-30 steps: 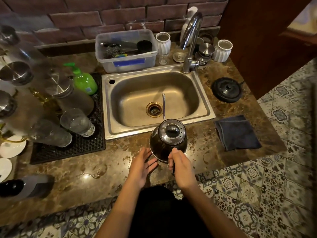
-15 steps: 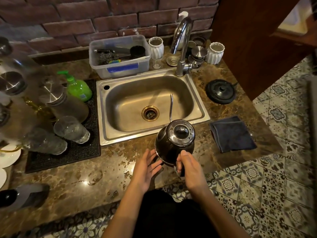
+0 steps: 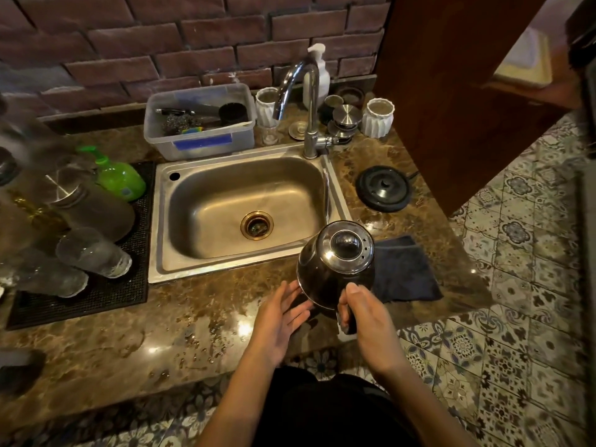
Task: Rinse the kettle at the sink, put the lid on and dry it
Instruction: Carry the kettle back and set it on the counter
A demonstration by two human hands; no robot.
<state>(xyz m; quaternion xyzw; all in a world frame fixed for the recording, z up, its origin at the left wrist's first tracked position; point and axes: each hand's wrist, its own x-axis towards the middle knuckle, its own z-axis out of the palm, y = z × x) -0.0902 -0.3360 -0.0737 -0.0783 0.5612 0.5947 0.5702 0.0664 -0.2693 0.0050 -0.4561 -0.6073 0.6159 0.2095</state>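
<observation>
A shiny dark steel kettle point(image 3: 335, 266) with its domed lid point(image 3: 346, 246) on is held above the counter, just right of the sink's front corner. Its thin gooseneck spout point(image 3: 327, 195) points away over the sink's right rim. My right hand point(image 3: 366, 321) is shut around the kettle's handle at the near side. My left hand point(image 3: 280, 321) is open, fingers spread, with the fingertips touching the kettle's lower left side. A dark blue cloth point(image 3: 406, 272) lies flat on the counter, partly behind the kettle.
The steel sink point(image 3: 225, 175) has a curved tap point(image 3: 309, 101) at its back right. A round black kettle base point(image 3: 383, 188) sits right of the sink. A plastic tub point(image 3: 200, 124), white cups and soap bottles line the back. Glasses and jars lie on a black mat point(image 3: 96, 295) at the left. The counter is wet.
The kettle has moved to the right, from in front of the sink's middle to its right front corner, next to the cloth. Both hands moved with it.
</observation>
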